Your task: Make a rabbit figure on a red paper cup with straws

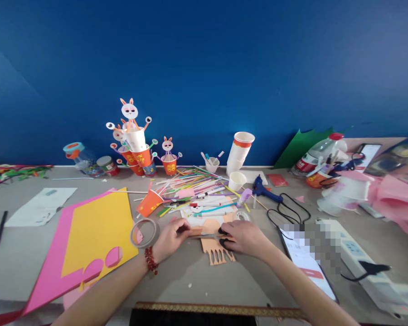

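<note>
My left hand (174, 236), with a red bead bracelet at the wrist, pinches a narrow strip of orange paper (195, 232). Facing it, my right hand (241, 235) is closed round the black handles of scissors (209, 236), whose blades point left along the strip. Just below the blades lies a peach paper piece (214, 247) with several pointed cut-outs along its lower edge. A roll of tape (144, 232) rests to the left of my left hand, and a smaller tape roll (242, 216) sits just above my right hand.
Yellow card (98, 226) over pink card lies at left. Behind my hands are scattered coloured sticks (193, 185) and a tipped orange cup (149, 202). Bunny-faced cups (142, 156) stand at back left. To the right are a blue glue gun (267, 190), phone (308, 262) and power strip (360, 258).
</note>
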{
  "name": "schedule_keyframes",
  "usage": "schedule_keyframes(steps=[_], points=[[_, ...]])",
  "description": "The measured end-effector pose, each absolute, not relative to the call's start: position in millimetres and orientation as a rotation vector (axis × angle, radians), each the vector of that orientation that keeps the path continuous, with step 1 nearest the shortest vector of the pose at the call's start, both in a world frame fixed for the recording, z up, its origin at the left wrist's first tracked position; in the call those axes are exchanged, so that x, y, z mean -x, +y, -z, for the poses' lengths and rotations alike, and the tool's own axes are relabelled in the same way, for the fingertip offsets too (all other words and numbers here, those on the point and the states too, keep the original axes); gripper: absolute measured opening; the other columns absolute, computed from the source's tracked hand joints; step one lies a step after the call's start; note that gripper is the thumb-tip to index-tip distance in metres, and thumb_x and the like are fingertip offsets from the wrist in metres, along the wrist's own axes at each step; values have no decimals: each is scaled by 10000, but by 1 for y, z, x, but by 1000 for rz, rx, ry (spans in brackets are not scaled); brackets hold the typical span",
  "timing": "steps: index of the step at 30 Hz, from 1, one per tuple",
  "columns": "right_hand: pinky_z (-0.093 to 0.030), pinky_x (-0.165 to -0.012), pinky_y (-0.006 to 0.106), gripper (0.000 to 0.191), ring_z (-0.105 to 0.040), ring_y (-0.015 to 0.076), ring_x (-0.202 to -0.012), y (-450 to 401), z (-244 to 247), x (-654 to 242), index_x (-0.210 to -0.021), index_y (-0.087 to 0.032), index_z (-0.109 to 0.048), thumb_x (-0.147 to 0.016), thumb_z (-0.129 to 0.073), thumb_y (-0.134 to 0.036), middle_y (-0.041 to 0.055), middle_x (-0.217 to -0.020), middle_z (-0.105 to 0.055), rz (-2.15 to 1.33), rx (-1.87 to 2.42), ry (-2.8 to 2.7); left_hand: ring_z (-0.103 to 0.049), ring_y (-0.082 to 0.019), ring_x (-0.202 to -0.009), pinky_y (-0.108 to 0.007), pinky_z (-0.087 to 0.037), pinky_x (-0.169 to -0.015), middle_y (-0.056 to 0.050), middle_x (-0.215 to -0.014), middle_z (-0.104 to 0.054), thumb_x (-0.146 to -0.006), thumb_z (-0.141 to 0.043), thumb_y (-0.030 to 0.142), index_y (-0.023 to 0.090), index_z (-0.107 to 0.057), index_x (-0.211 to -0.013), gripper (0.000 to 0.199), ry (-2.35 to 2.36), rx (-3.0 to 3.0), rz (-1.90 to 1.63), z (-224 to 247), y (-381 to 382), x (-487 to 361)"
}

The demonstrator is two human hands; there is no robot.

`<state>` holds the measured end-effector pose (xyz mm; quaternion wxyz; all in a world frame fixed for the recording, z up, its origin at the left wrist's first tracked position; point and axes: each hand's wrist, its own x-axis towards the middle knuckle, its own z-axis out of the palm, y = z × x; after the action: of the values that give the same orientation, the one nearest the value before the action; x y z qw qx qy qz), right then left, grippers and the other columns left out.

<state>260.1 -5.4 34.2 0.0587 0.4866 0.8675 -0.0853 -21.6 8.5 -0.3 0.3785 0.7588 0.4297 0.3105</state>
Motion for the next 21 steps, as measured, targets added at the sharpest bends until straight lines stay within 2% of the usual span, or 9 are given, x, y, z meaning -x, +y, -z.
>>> schedule_keyframes(steps=[6,21], points=[[-287,-597,270,237,-674,232,-821,3,-39,-245,-979,-218,-631,-877,-596,-429,77,-888,-738,297,-1423,2632,-589,-167,-748,-251,-453,-709,-23,-785,-654,-907,-591,319,171,-599,-807,179,1116,-1887,-787,1,15,23],[-248,-578,268,236,-672,219,-774,8,-34,-243,-983,-227,-636,-840,-610,-413,68,-852,-750,344,-1414,2634,-568,-162,-726,-251,-450,-684,-17,-767,-635,-886,-612,356,167,-605,-814,202,1138,-1771,-812,9,18,26]])
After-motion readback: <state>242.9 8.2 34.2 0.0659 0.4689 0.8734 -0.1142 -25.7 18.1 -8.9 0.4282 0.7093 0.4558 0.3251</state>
